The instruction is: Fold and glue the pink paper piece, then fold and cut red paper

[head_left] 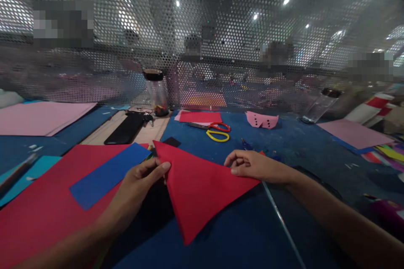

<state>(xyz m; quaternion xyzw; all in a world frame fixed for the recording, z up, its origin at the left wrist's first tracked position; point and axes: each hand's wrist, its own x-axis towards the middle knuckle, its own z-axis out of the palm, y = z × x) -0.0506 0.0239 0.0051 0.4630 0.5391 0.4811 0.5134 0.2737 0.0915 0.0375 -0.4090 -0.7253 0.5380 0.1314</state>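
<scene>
A folded sheet of red paper [202,193], roughly triangular, is held up off the blue table between both hands. My left hand [143,180] pinches its left edge, thumb on the near face. At the upper right edge my right hand [249,164] grips the same paper between thumb and fingers. Scissors [213,129] with one red and one yellow handle lie just beyond the paper. A blue paper strip [109,176] rests on a large red sheet [41,210] beside my left forearm. Under my right wrist runs a thin clear stick [282,222].
A perforated metal screen [202,67] closes off the far side. Before it stand a clear jar [157,92], a pink paper piece with dark holes [262,120] and a tilted bottle [322,106]. A black phone [125,128] lies at left, pink sheets [355,133] at right.
</scene>
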